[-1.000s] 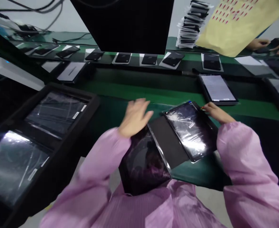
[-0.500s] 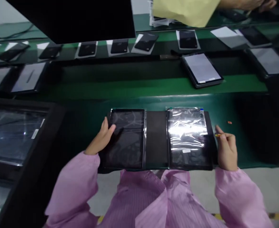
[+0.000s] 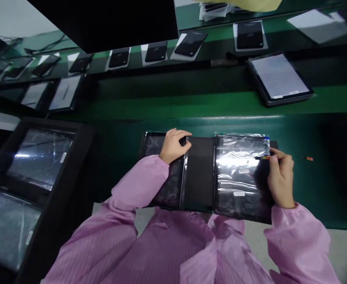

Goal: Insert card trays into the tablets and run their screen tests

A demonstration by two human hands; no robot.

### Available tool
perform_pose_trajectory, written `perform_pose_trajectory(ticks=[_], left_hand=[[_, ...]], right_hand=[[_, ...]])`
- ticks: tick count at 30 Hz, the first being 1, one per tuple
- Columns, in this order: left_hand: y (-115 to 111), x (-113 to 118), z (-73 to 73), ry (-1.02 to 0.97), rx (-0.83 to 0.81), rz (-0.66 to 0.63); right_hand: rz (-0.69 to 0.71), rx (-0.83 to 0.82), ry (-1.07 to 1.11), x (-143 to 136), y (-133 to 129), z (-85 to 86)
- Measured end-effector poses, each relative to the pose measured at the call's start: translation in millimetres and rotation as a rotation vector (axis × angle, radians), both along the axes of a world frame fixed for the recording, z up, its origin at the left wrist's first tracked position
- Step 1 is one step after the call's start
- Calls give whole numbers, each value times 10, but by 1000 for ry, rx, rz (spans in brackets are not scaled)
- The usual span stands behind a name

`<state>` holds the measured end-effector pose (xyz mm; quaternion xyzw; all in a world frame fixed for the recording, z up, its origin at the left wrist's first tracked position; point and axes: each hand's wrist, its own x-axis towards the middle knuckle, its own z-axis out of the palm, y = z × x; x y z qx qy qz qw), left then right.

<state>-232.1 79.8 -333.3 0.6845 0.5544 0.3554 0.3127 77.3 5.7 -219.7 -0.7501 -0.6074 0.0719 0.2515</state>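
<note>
Two black tablets with clear film lie on a dark mat (image 3: 201, 173) at the bench's front edge. Over the upper right part of the left tablet (image 3: 173, 187) is my left hand (image 3: 175, 145), its thumb and fingers curved apart with nothing visible between them. My right hand (image 3: 281, 173) pinches a small orange and black strip (image 3: 263, 157), which extends over the right edge of the right tablet (image 3: 241, 177). White labels show on that tablet's film. A second small orange strip (image 3: 309, 158) lies on the green bench to the right.
A stack of tablets (image 3: 280, 79) with a lit white screen stands behind, at the right. Several black devices on white sheets line the back shelf. At the left, a black tray (image 3: 84, 136) holds film-covered screens. A black panel (image 3: 108, 19) overhangs the back.
My left hand has moved right, from the left tablet's left edge to its upper right. My right hand has brought the strip over the right tablet. The camera view has shifted.
</note>
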Motion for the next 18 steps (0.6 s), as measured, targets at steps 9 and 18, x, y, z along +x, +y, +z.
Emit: perform_pose_trajectory(ticks=[9, 18], left_hand=[[31, 41, -37, -38, -34, 4], [-682, -651, 302, 133, 160, 202]], right_hand=[[18, 99, 168, -90, -13, 24], [505, 16, -268, -240, -439, 406]])
